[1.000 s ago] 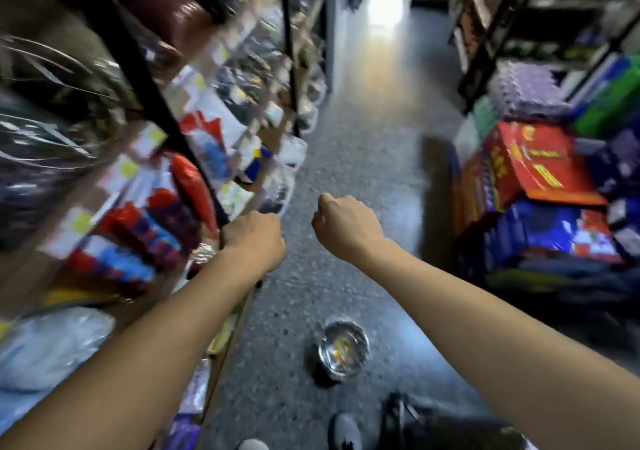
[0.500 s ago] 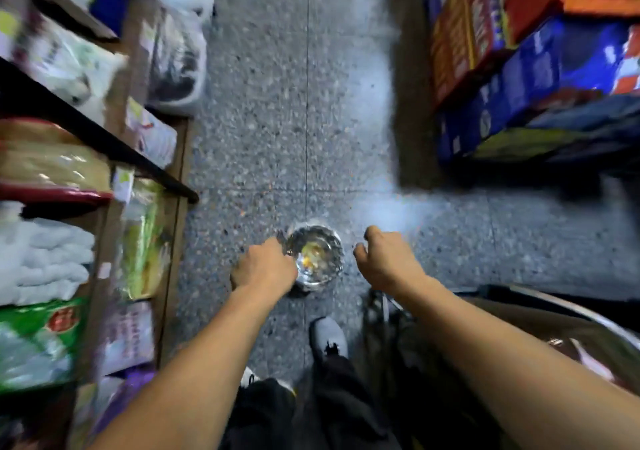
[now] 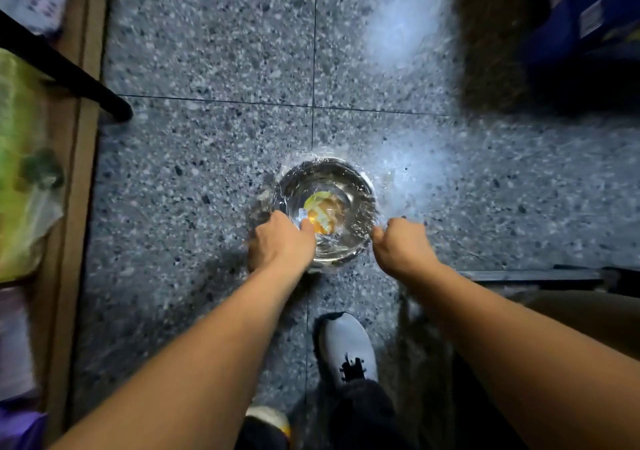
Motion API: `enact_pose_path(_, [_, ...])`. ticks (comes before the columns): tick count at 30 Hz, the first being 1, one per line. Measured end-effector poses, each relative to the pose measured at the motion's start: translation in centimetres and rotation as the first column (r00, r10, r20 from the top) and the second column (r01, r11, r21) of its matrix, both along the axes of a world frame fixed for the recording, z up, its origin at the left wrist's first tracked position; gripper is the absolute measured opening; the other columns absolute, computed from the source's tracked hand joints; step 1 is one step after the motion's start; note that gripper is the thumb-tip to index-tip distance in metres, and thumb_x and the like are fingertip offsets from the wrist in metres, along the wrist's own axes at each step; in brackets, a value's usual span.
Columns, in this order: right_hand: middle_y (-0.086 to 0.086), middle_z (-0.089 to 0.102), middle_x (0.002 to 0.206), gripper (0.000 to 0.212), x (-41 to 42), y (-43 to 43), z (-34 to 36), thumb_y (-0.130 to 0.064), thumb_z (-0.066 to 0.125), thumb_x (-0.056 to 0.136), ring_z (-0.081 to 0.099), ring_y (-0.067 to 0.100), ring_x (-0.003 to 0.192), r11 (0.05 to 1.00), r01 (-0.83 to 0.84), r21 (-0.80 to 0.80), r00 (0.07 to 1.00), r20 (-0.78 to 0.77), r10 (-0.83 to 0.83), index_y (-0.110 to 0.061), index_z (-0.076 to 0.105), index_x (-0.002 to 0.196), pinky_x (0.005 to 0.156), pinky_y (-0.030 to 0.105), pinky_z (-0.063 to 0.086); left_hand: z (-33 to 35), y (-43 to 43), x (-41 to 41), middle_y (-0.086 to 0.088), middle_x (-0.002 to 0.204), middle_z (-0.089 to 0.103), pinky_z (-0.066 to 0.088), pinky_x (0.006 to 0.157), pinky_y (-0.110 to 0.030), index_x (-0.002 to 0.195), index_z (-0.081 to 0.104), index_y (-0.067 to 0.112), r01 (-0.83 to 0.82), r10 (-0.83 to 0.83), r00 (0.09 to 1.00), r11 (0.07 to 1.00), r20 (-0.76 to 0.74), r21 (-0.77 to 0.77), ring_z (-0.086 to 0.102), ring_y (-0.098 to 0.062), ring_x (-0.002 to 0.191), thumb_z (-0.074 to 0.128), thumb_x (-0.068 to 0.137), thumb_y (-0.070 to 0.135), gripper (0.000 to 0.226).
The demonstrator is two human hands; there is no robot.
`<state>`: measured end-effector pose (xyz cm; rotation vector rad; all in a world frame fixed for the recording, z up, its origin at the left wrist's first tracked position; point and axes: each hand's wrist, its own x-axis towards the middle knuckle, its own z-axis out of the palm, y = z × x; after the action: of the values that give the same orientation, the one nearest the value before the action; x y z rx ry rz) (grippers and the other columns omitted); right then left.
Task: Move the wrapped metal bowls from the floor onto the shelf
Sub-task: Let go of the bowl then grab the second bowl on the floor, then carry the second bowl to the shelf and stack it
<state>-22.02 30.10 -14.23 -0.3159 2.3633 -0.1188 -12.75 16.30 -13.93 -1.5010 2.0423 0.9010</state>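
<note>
the wrapped bowl (image 3: 327,209) sits on the floor (image 3: 207,51) just ahead of and between both grips, left hand (image 3: 281,241) curled over its near-left rim, right hand (image 3: 401,246) curled at its right edge, neither plainly gripping.

The bowl (image 3: 327,207) is gleaming silver under clear wrap, showing a yellow-orange label. The floor (image 3: 207,51) is showing grey speckles. The shoe (image 3: 348,345) is looking white; the box (image 3: 585,16) blue.
</note>
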Motion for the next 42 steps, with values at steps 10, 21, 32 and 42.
enact_pose_path(10, [0.032,0.066,0.102,0.044,-0.3,1.2,-15.1,-0.037,0.05,0.097,0.064,0.045,0.097,0.876,0.472,-0.099,0.871,0.208,-0.446,0.006,0.058,0.1,0.089,0.056,0.052,-14.0,-1.5,-1.1,-0.023,0.143,0.034,0.036,0.099,-0.049,0.143,0.023,0.0,-0.081,0.076,0.994,0.995,-0.083,-0.058,0.04,-0.041,0.125,0.052,0.094,0.037,0.068])
enact_pose_path(21, [0.027,0.058,0.11,0.027,-0.6,-1.6,-12.3,-0.02,0.042,0.097,0.057,0.04,0.1,0.84,0.522,-0.148,0.853,0.116,-0.509,0.003,0.049,0.11,0.084,0.048,0.05,-11.2,-3.1,0.1,-0.027,0.12,0.055,0.029,0.07,-0.034,0.115,0.045,-0.001,-0.146,0.141,0.987,0.987,-0.077,-0.062,0.053,-0.039,0.098,0.042,0.098,0.022,0.028])
enact_pose_path(32, [0.028,0.062,0.103,0.023,-3.2,-9.1,7.1,-0.018,0.042,0.095,0.051,0.035,0.08,0.85,0.371,-0.373,0.912,-0.028,-0.41,0.003,0.052,0.099,0.066,0.035,0.037,8.7,-9.3,-0.7,-0.029,0.119,0.055,0.041,0.082,-0.041,0.111,0.048,-0.004,-0.248,0.212,0.956,0.954,-0.204,-0.17,0.051,-0.041,0.108,0.042,0.096,0.02,0.029])
enact_pose_path(42, [0.029,0.063,0.096,0.027,-6.7,-17.1,32.5,-0.014,0.046,0.09,0.058,0.039,0.088,0.794,0.203,-0.573,0.942,-0.107,-0.318,0.007,0.058,0.1,0.07,0.038,0.041,34.4,-16.0,-2.4,-0.035,0.119,0.056,0.044,0.087,-0.044,0.111,0.051,-0.01,-0.358,0.241,0.907,0.874,-0.345,-0.33,0.051,-0.046,0.112,0.049,0.093,0.013,0.03])
